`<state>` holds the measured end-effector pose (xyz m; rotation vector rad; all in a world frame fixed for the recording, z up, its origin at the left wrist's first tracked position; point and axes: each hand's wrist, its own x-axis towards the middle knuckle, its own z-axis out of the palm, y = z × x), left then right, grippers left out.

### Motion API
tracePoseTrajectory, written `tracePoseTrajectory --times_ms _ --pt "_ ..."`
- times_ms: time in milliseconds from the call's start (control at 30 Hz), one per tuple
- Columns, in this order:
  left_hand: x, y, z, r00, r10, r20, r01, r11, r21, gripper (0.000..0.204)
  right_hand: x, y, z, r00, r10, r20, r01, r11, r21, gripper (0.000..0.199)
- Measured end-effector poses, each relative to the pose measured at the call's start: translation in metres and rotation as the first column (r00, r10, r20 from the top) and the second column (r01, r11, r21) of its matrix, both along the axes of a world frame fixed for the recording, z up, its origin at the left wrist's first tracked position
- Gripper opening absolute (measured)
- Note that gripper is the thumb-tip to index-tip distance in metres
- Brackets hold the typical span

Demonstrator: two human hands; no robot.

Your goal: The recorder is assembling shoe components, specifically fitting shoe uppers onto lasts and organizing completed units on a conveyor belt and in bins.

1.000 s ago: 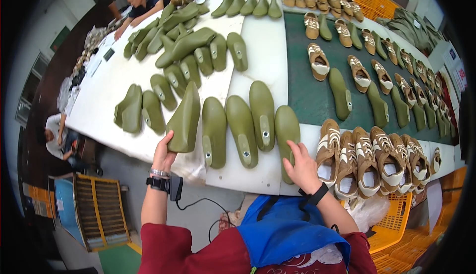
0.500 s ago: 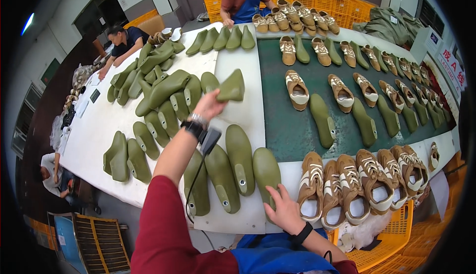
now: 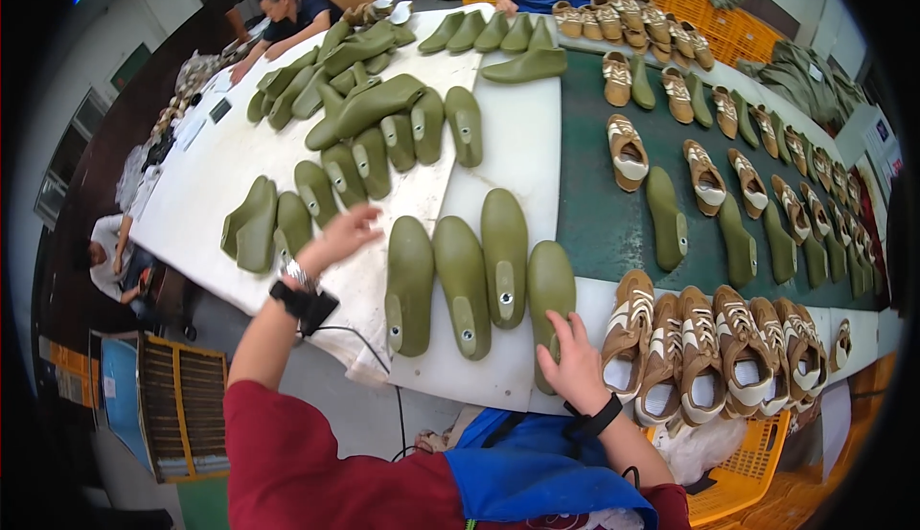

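My left hand (image 3: 340,240) is open and holds nothing, its fingers spread above the white tabletop beside a pair of green shoe lasts (image 3: 251,226). My right hand (image 3: 573,365) rests with fingers apart on the heel end of a green shoe last (image 3: 551,281), the rightmost in a near row of several. Left of it in that row stand another last (image 3: 505,252) and more of the same. Farther off, one last (image 3: 524,65) lies on its side, just in front of the far row of lasts (image 3: 479,32).
Brown and white sneakers (image 3: 697,338) line the near right edge. A green mat (image 3: 599,233) carries rows of sneakers and lasts. Many lasts (image 3: 369,113) are heaped on the left. Co-workers (image 3: 297,17) sit around the table. A yellow crate (image 3: 747,463) stands below the edge.
My left hand has let go of a shoe last, which now lies on its side at the far row, and has drawn back toward the near left. My right hand stays at the same last.
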<state>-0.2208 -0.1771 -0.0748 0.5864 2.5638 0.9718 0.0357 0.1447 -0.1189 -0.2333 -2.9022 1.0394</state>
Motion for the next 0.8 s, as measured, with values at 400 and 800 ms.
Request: tracePoseTrajectory --times_ms 400,800 --pt "0.126 0.044 -0.072 0.98 0.161 0.114 -0.179 0.969 0.173 0.089 -0.043 -0.014 0.003 0.999 0.025 -0.032 -0.022 0.994 0.103 0.077" --pt "0.08 0.05 -0.063 0.967 -0.103 0.235 0.028 0.953 0.302 0.088 -0.065 0.009 0.017 0.969 0.185 0.165 -0.231 0.912 0.338 0.053"
